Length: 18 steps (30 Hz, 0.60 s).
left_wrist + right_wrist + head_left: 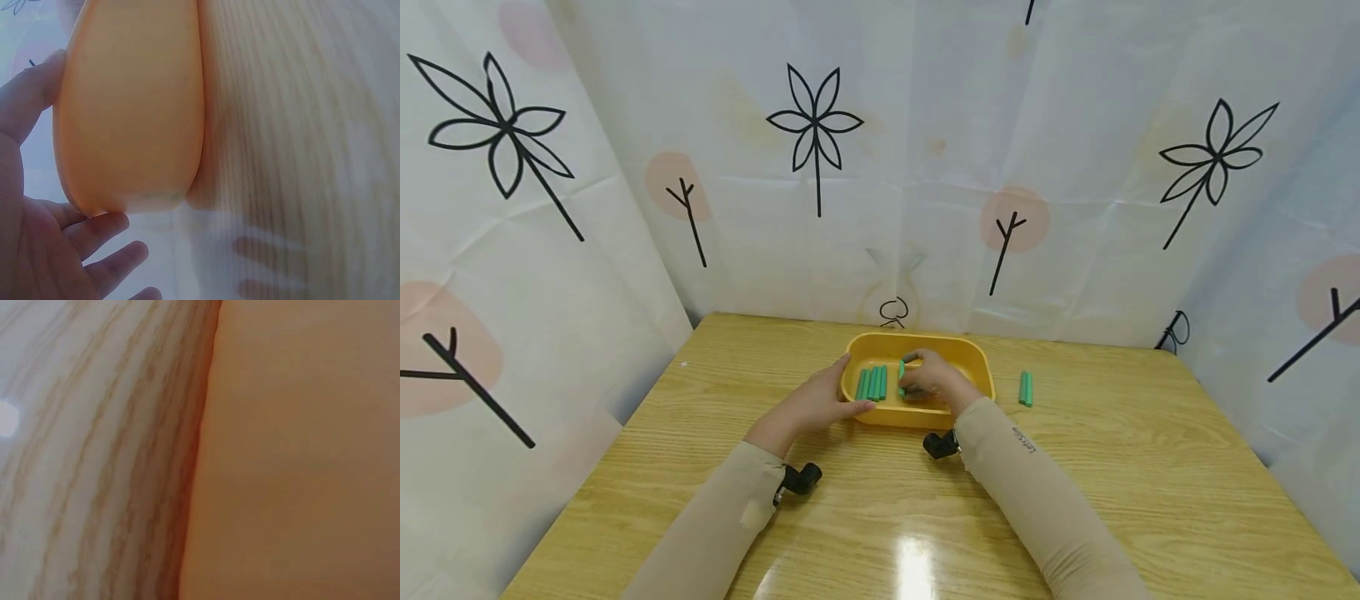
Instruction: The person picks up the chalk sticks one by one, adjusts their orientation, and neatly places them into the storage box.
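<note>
Pinching stick [902,379] in tray [910,418]: right grip [931,375] | left grip [811,406]: holding tray's left end, thumb on rim | row [873,383] inside | pair [1026,389] on counter [865,492]

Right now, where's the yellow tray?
In the head view, the yellow tray sits mid-width toward the back of the table, left hand at its left end, two loose green sticks to its right.

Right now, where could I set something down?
The wooden tabletop looks bare left of the left hand and right of the two loose green sticks. The yellow tray is crowded: the right hand, its held stick, a stick row.
</note>
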Each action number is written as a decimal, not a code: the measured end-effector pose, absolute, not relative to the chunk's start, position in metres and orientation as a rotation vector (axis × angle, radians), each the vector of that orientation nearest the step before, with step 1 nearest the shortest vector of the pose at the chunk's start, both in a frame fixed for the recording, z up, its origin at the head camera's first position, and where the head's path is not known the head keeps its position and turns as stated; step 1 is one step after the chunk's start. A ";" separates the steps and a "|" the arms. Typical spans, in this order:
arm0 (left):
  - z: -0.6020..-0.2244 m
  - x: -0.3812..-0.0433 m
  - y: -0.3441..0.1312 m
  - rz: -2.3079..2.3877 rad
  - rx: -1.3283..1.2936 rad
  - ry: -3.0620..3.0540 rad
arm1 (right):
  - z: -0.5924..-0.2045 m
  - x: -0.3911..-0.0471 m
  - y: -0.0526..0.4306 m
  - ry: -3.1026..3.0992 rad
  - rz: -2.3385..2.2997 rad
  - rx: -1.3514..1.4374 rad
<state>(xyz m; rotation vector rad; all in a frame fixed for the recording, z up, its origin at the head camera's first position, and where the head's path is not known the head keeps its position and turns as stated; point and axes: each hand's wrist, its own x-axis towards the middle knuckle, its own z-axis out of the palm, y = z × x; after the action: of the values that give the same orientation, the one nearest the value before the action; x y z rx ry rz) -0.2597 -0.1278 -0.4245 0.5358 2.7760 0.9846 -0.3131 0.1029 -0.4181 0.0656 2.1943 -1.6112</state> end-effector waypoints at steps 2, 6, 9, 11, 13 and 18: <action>-0.424 -0.260 -0.128 0.989 0.537 2.775 | -0.419 -0.314 0.103 2.211 -1.593 0.070; -0.424 -0.260 -0.127 1.000 0.535 2.770 | -0.419 -0.315 0.102 2.212 -1.590 0.077; -0.423 -0.259 -0.127 0.999 0.528 2.768 | -0.419 -0.315 0.102 2.217 -1.589 0.075; -0.422 -0.259 -0.127 0.989 0.521 2.770 | -0.419 -0.315 0.102 2.232 -1.574 0.073; -0.421 -0.259 -0.127 0.980 0.520 2.774 | -0.420 -0.315 0.102 2.249 -1.556 0.069; -0.420 -0.258 -0.127 0.977 0.513 2.772 | -0.419 -0.314 0.104 2.249 -1.552 0.068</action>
<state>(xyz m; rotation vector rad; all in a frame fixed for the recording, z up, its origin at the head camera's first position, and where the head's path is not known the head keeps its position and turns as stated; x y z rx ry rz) -0.2582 -0.1268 -0.4204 0.5129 2.7723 0.9770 -0.3144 0.1039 -0.4189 0.0683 2.2494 -1.5519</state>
